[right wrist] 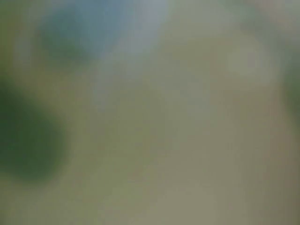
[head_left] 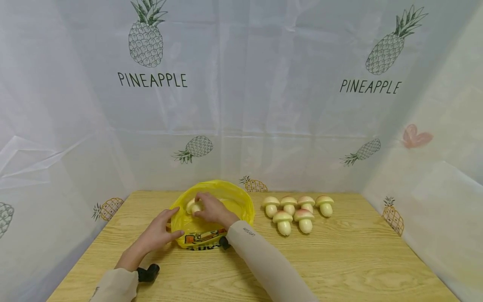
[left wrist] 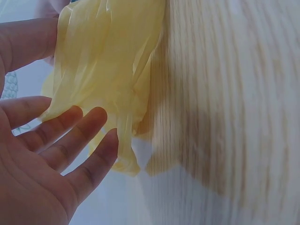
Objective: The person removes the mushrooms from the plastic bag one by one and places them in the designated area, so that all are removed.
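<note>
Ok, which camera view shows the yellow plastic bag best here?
The head view: the whole yellow bag lies open on the table, left hand at its rim, right hand holding a toy mushroom inside. The left wrist view shows only crumpled film close up; the right wrist view is pure blur.

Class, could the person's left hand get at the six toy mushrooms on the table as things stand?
Probably not easily: the left hand is at the yellow bag, and the right arm lies between it and the mushrooms.

Yellow plastic bag (head_left: pixel 234 201), mouth open, lower centre of frame; your pale mushroom (head_left: pixel 194 206) sits inside it.
</note>
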A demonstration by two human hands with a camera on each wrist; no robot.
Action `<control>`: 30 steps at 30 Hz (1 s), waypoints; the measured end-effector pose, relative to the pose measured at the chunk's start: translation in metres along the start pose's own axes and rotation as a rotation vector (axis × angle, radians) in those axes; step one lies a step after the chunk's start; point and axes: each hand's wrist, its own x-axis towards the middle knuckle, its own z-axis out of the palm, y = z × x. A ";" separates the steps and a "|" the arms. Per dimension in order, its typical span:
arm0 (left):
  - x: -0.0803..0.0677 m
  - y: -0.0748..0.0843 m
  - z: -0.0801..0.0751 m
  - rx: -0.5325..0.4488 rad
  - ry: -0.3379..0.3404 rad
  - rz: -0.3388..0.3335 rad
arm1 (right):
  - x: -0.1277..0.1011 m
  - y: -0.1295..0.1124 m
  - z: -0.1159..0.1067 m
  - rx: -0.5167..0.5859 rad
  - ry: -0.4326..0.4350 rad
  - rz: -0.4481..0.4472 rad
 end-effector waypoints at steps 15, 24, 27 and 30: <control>0.000 -0.004 0.003 -0.014 -0.003 -0.007 | -0.003 0.003 0.007 -0.003 -0.042 -0.012; 0.000 -0.003 0.003 -0.011 -0.006 -0.009 | -0.005 0.005 0.003 0.026 -0.050 0.005; 0.000 -0.003 0.003 -0.008 -0.004 -0.003 | -0.008 0.007 -0.001 0.045 -0.049 0.012; 0.000 -0.003 0.003 -0.007 -0.003 0.000 | -0.010 0.010 -0.004 0.062 -0.061 0.022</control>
